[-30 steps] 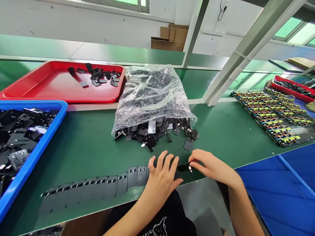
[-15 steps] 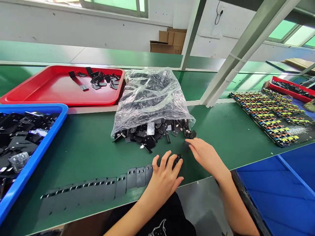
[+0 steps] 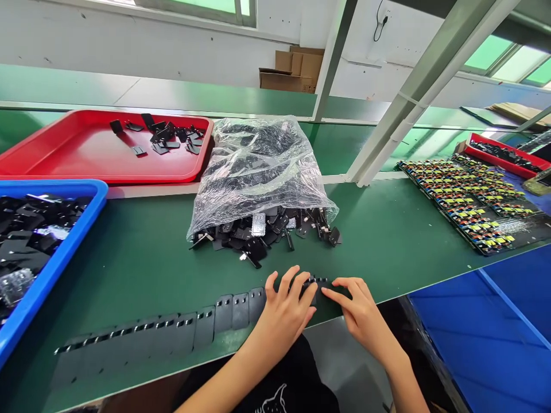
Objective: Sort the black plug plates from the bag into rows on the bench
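A row of flat black plates [image 3: 167, 338] with small raised shiny parts along the top edge lies on the green table. My left hand [image 3: 282, 312] rests over the right part of this row, fingers spread and bent, hiding some plates. At the row's right end is one more black plate [image 3: 319, 285], partly covered by my left fingers. My right hand [image 3: 359, 312] has its thumb and fingertips at that plate's right edge. Behind both hands, a clear plastic bag [image 3: 262, 166] of black parts lies with its mouth towards me, and loose black parts [image 3: 258, 238] spill out.
On the left stand a blue bin [image 3: 92, 209] full of black parts and a red tray [image 3: 99, 172] holding several pieces. Rows of small colourful components [image 3: 465, 201] lie on a board at the right, near a metal post [image 3: 396, 126]. The table's front edge is close.
My right hand has moved from the spilled parts by the bag down to the row's right end, where a black plate now lies. My left hand has stayed over the row.
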